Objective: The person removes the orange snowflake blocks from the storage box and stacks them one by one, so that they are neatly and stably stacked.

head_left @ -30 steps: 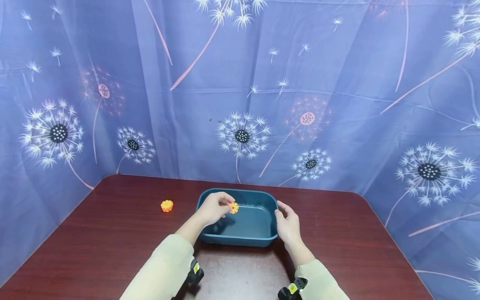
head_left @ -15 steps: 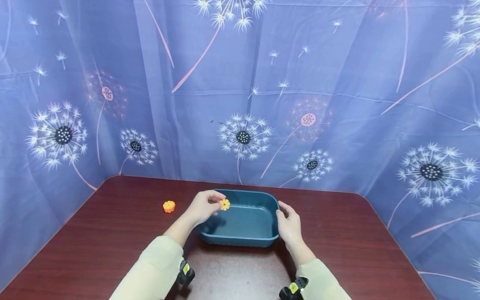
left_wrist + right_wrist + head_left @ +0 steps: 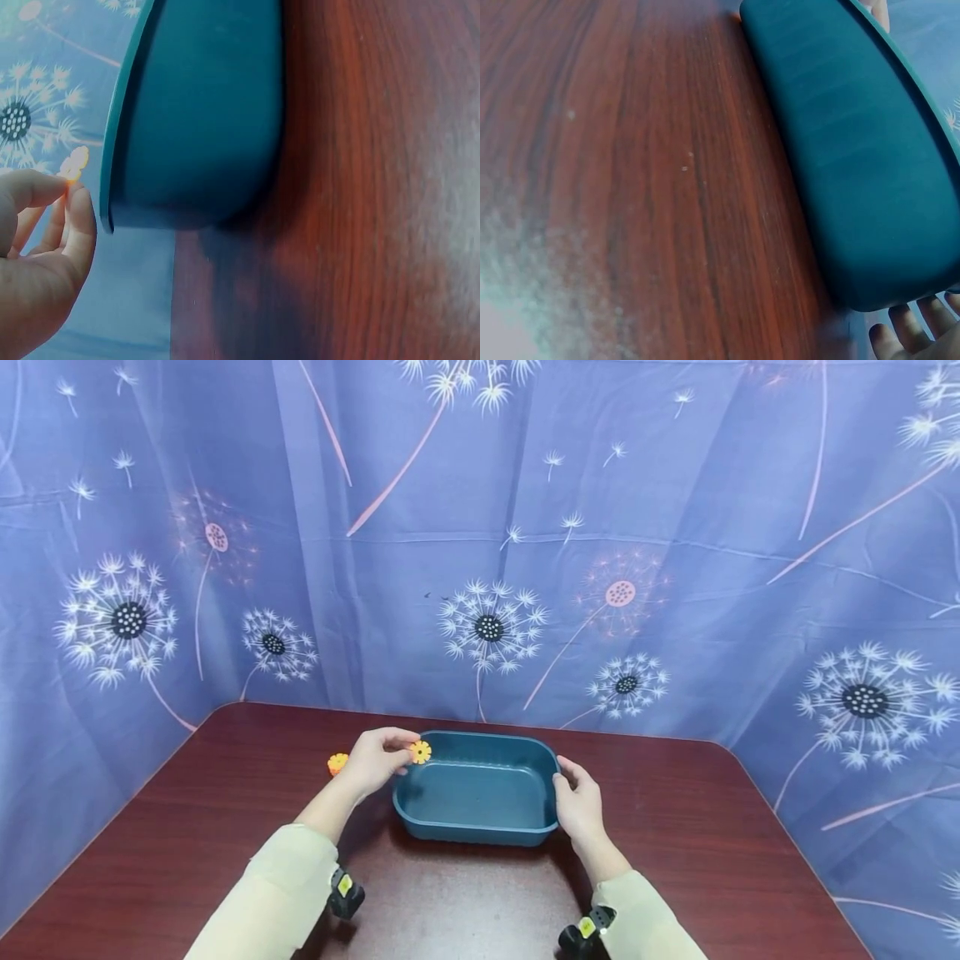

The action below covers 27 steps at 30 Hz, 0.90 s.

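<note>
My left hand (image 3: 375,762) pinches a yellow-orange flower-shaped plastic disc (image 3: 421,752) between thumb and index finger, above the basin's left rim. In the left wrist view the disc (image 3: 77,160) shows bright at the fingertips, beside the outer wall of the dark teal basin (image 3: 202,105). The basin (image 3: 480,800) is a rounded oblong, upright on the table, and its visible floor is bare. At its right end my right hand (image 3: 581,803) holds the rim, thumb at the edge and fingers along the outside. The right wrist view shows these fingers (image 3: 907,328) below the end wall.
More yellow and orange flower-shaped discs (image 3: 337,763) lie piled on the reddish-brown table (image 3: 225,843), left of the basin and partly behind the left hand. A blue dandelion-print curtain (image 3: 390,610) hangs around the table's back and sides.
My left hand has moved left with the disc, from over the basin's inside to its left rim, and now partly covers the pile. The right hand keeps its place on the basin.
</note>
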Tool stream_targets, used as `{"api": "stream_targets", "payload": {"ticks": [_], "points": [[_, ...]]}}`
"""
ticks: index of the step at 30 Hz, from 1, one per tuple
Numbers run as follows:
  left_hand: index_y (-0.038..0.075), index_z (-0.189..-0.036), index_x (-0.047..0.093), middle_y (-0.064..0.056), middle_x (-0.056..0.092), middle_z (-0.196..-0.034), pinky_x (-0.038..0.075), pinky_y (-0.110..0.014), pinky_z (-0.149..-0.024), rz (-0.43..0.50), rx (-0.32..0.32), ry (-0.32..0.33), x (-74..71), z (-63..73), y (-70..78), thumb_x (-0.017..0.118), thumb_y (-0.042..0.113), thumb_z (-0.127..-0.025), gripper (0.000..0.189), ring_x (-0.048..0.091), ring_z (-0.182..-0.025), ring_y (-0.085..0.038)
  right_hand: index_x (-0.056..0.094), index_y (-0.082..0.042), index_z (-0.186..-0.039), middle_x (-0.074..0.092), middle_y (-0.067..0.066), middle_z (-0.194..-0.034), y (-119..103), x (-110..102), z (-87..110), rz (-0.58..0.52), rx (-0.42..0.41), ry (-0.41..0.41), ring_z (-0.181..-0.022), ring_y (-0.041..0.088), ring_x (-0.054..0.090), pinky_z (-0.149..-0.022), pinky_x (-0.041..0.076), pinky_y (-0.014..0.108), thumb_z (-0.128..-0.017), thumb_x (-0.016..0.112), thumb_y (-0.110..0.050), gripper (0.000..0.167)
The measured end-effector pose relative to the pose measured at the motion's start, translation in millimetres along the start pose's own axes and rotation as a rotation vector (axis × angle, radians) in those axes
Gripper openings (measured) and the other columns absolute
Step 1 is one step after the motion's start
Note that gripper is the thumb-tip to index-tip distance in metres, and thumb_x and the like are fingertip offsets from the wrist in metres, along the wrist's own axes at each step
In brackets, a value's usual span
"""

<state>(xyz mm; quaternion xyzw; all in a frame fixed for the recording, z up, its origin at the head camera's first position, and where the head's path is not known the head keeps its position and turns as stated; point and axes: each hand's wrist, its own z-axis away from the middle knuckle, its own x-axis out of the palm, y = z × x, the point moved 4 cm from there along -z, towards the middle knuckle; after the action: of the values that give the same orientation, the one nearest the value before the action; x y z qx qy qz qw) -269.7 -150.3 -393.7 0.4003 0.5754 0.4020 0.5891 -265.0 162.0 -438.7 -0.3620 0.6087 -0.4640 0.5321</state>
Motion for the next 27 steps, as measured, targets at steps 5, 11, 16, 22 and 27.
{"api": "stream_targets", "payload": {"ticks": [5,11,16,22,27], "points": [[0.000,-0.116,0.064,-0.018,0.067,-0.102,0.057,-0.040,-0.074,0.021,0.000,0.040,-11.2,-0.1,-4.0,0.062,0.002,-0.087,0.029,0.067,-0.085,-0.029,0.047,-0.006,-0.137,0.051,0.018,-0.135,1,-1,0.4,0.007,0.001,0.010,-0.121,0.032,0.049,-0.099,0.042,0.048,-0.098,0.044,-0.013,0.041],[-0.004,-0.115,0.063,-0.021,0.067,-0.103,0.057,-0.038,-0.072,0.039,0.009,0.081,-25.6,0.2,-11.5,0.060,-0.001,-0.086,0.029,0.066,-0.077,-0.016,0.045,-0.007,-0.139,0.049,0.017,-0.137,1,0,-0.1,0.000,0.008,-0.007,-0.122,0.031,0.048,-0.100,0.042,0.048,-0.098,0.043,-0.014,0.041],[-0.005,-0.117,0.062,-0.020,0.067,-0.103,0.057,-0.035,-0.072,0.048,-0.017,0.126,-41.1,1.8,-17.3,0.056,0.000,-0.088,0.030,0.067,-0.082,-0.019,0.045,-0.006,-0.139,0.049,0.017,-0.137,-1,0,-0.1,-0.009,0.011,-0.011,-0.122,0.031,0.048,-0.099,0.042,0.047,-0.098,0.042,-0.014,0.041],[-0.005,-0.120,0.061,-0.007,0.068,-0.085,0.056,-0.031,-0.066,0.074,-0.080,0.190,-60.8,3.4,-26.3,0.053,0.002,-0.089,0.032,0.062,-0.069,-0.009,0.045,-0.007,-0.139,0.049,0.018,-0.137,-3,-1,-0.3,-0.012,0.013,-0.011,-0.122,0.031,0.048,-0.098,0.043,0.047,-0.098,0.042,-0.014,0.041],[-0.008,-0.122,0.058,-0.003,0.065,-0.080,0.056,-0.029,-0.064,0.097,-0.107,0.242,-74.3,3.3,-39.6,0.052,0.001,-0.090,0.033,0.063,-0.066,-0.011,0.044,-0.007,-0.140,0.048,0.018,-0.137,-1,0,0.4,-0.011,0.029,-0.022,-0.123,0.032,0.048,-0.100,0.042,0.049,-0.099,0.042,-0.014,0.042]]}}
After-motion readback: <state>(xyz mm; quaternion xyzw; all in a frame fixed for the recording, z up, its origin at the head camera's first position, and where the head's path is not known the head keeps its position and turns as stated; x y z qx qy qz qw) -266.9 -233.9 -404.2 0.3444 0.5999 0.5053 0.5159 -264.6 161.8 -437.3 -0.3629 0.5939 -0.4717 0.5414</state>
